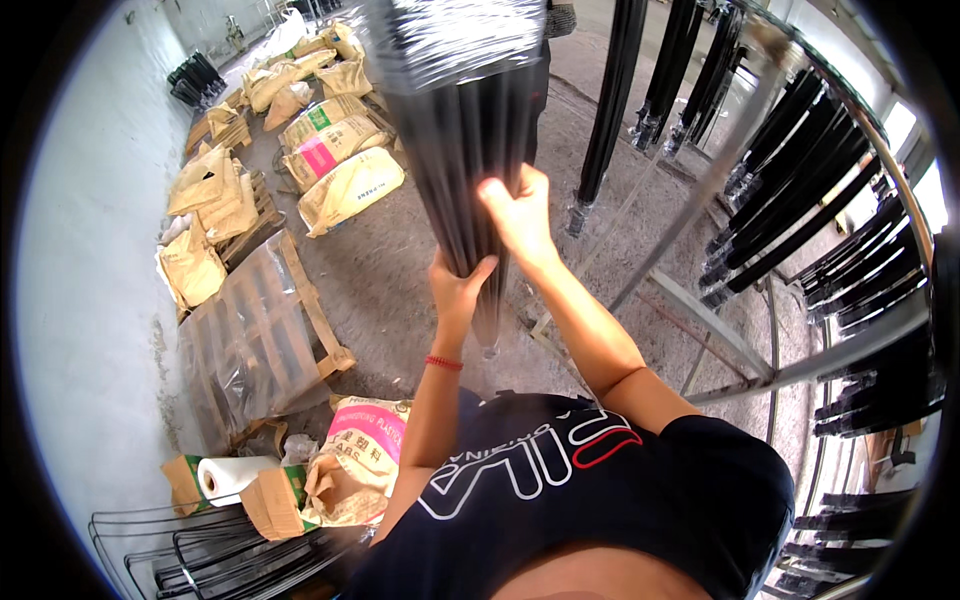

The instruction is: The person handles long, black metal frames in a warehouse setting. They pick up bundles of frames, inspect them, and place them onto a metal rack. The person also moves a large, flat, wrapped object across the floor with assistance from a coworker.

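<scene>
A long bundle of black plastic strips [440, 150] stands upright in front of me, slightly blurred. Clear stretch film [460, 40] is wound round its upper part. Lower down, my left hand [458, 288] is closed round the bundle, thumb across the front. My right hand [522, 215] grips its right side higher up, with the thumb against the strips. The fingers behind the bundle are partly hidden. Its narrow lower end hangs or rests near the floor; I cannot tell which.
A metal rack [700, 210] with several black bundles [610, 110] curves round on the right. On the left are paper sacks [350, 190] and a film-covered wooden pallet [255, 320]. Near me lie an open sack [360, 460], a film roll [232, 478] and black wire frames [215, 555].
</scene>
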`<state>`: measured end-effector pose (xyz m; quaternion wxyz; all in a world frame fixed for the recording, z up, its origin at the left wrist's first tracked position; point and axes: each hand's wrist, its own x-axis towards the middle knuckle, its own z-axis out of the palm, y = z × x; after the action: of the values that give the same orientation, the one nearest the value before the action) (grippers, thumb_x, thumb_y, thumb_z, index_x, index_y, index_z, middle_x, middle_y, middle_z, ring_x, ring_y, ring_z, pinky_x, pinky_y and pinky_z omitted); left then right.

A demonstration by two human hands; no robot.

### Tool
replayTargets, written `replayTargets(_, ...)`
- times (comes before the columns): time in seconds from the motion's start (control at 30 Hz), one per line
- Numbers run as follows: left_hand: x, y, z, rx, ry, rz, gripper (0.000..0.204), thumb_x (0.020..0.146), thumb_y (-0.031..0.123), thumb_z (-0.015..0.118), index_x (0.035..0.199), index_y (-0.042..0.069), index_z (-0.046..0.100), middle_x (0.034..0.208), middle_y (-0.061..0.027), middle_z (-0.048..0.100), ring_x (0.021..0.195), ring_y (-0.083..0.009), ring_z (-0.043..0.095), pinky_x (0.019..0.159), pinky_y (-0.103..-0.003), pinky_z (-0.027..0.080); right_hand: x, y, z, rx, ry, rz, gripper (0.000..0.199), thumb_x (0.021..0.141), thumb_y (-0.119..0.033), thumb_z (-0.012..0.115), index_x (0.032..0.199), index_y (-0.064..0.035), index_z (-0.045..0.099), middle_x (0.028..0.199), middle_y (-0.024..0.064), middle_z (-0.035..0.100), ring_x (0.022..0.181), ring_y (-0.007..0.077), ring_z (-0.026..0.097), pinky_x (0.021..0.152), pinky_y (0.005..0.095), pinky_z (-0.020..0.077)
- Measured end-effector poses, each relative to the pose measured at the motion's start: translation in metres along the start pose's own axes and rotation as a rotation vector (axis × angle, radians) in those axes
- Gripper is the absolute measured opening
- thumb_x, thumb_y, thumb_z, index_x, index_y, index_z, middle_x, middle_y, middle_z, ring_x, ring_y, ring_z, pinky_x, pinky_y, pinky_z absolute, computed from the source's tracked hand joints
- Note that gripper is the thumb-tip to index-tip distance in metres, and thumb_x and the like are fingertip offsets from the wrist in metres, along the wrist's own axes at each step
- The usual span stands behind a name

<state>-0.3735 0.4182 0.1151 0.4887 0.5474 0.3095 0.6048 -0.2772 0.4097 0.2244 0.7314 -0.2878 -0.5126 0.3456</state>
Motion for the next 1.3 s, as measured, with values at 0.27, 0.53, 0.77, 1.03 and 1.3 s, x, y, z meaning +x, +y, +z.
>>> replayTargets(0.27, 0.172, -0.069, -0.007, -0.007, -0.187, -0.083, 0.045, 0.062, 0.012, 0.074, 0.097, -0.004, 0.052, 0.089, -0.0119, 0.06, 0.079, -0.0178, 0.057, 0.072, -0.028, 0.044, 0.136, 0.114, -0.019, -0.293, 0.215, -0.122, 0.033, 0.074, -0.029, 0.063, 0.074, 0.0022, 0.054, 0.065, -0.0007, 0.053, 0.061, 0.0052, 0.046, 0.053, 0.0212, 0.0397)
replayTargets(0.53, 0.351, -0.158, 0.003, -0.059, -0.282, -0.113, 0.046, 0.058, 0.012, 0.076, 0.095, 0.0, 0.052, 0.086, -0.0104, 0.06, 0.078, -0.0181, 0.057, 0.069, -0.029, 0.044, 0.28, 0.218, -0.046, -0.352, 0.334, -0.121, 0.064, 0.069, -0.056, 0.062, 0.085, 0.0056, 0.054, 0.078, 0.0025, 0.055, 0.073, 0.0089, 0.048, 0.064, 0.0242, 0.0416)
replayTargets(0.77, 0.513, -0.215, 0.043, -0.01, -0.399, -0.128, 0.047, 0.061, 0.011, 0.074, 0.101, -0.002, 0.052, 0.088, -0.0111, 0.06, 0.079, -0.0179, 0.058, 0.069, -0.028, 0.045, 0.427, 0.285, -0.095, -0.321, 0.41, -0.097, 0.042, 0.071, -0.035, 0.064, 0.077, 0.0058, 0.055, 0.067, -0.001, 0.053, 0.062, 0.0053, 0.046, 0.054, 0.0223, 0.0405)
replayTargets(1.03, 0.692, -0.296, 0.116, -0.057, -0.46, -0.084, 0.044, 0.062, 0.011, 0.074, 0.096, -0.005, 0.053, 0.087, -0.0095, 0.06, 0.078, -0.0163, 0.056, 0.07, -0.025, 0.044, 0.601, 0.358, -0.176, -0.296, 0.463, -0.135, 0.041, 0.071, -0.033, 0.064, 0.075, 0.0062, 0.056, 0.063, -0.0013, 0.051, 0.059, 0.0046, 0.044, 0.051, 0.0212, 0.0372)
replayTargets(1.3, 0.865, -0.377, 0.216, -0.037, -0.511, -0.019, 0.043, 0.061, 0.016, 0.075, 0.093, -0.005, 0.054, 0.083, -0.0119, 0.061, 0.075, -0.017, 0.057, 0.069, -0.027, 0.044, 0.768, 0.416, -0.276, -0.36, 0.616, -0.152, 0.037, 0.073, -0.03, 0.061, 0.073, 0.0063, 0.056, 0.064, 0.0018, 0.055, 0.061, 0.0062, 0.049, 0.052, 0.0231, 0.0407)
